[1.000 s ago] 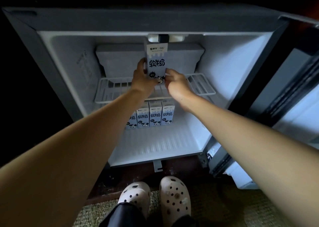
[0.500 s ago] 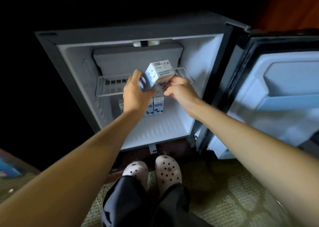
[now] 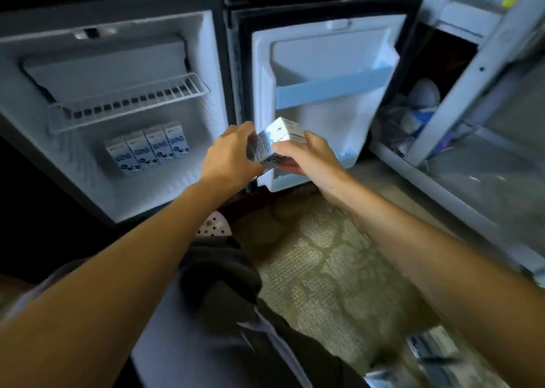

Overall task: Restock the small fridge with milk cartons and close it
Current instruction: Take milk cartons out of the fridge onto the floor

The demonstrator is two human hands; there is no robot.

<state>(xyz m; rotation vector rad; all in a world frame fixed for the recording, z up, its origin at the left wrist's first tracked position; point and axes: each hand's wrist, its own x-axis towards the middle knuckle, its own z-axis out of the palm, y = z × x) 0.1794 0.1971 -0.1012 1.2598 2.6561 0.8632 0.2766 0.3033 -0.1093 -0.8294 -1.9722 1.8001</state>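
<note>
The small fridge (image 3: pixel 203 48) stands open on the left, its door (image 3: pixel 324 63) swung out to the right. A row of several milk cartons (image 3: pixel 147 148) stands on the fridge floor under the wire shelf (image 3: pixel 129 104). Both hands hold one white milk carton (image 3: pixel 274 142), tilted, in front of the lower part of the door. My left hand (image 3: pixel 230 157) grips its left side. My right hand (image 3: pixel 306 154) grips its right side and bottom.
The door has a pale blue rail (image 3: pixel 327 88) across its upper pocket. A white rack (image 3: pixel 460 98) with bags and bottles stands on the right. More cartons (image 3: pixel 427 346) lie blurred on the woven mat (image 3: pixel 324 269) at the lower right. My spotted shoe (image 3: pixel 212 225) shows below the fridge.
The carton came off the wire shelf, tipped over, and moved right with both hands to the front of the door. The view swung right, bringing the door and rack into sight.
</note>
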